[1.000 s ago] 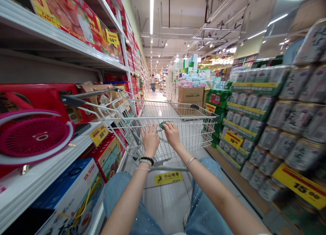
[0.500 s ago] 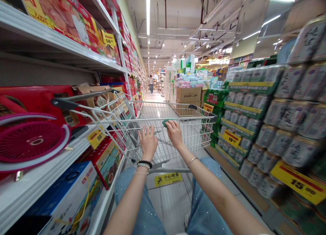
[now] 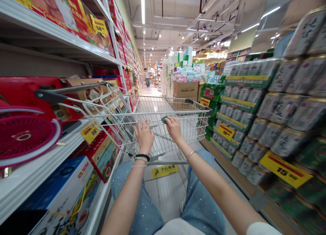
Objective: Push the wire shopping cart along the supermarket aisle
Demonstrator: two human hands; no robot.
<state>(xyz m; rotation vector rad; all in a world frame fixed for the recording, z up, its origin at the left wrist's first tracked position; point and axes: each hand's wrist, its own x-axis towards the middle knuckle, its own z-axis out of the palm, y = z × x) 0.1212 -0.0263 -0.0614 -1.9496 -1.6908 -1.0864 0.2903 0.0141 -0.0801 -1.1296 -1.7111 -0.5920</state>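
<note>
My left hand [image 3: 144, 134] and my right hand [image 3: 173, 128] both rest on the top rail of a wire shopping cart [image 3: 188, 126], which stands crosswise before me. My right hand is gripping the rail beside a small green plastic piece [image 3: 165, 119]. The cart's dark grey handle [image 3: 51, 96] points left towards the shelves. A black beaded bracelet [image 3: 142, 156] circles my left wrist, and a thin silver bangle [image 3: 191, 155] circles my right. The cart's basket looks unfilled through the wires.
Shelves of red gift boxes [image 3: 30, 88] line the left, with a pink round fan [image 3: 24, 136] at the cart's handle end. Stacked cans [image 3: 285, 109] with yellow price tags stand on the right. A distant person [image 3: 147, 78] stands down the aisle, beyond a carton marked wet wipes [image 3: 185, 89].
The whole scene has slid left and up in view, with the shelves and cart handle shifting left. More of my legs and white top shows below. Both hands stay on the rail.
</note>
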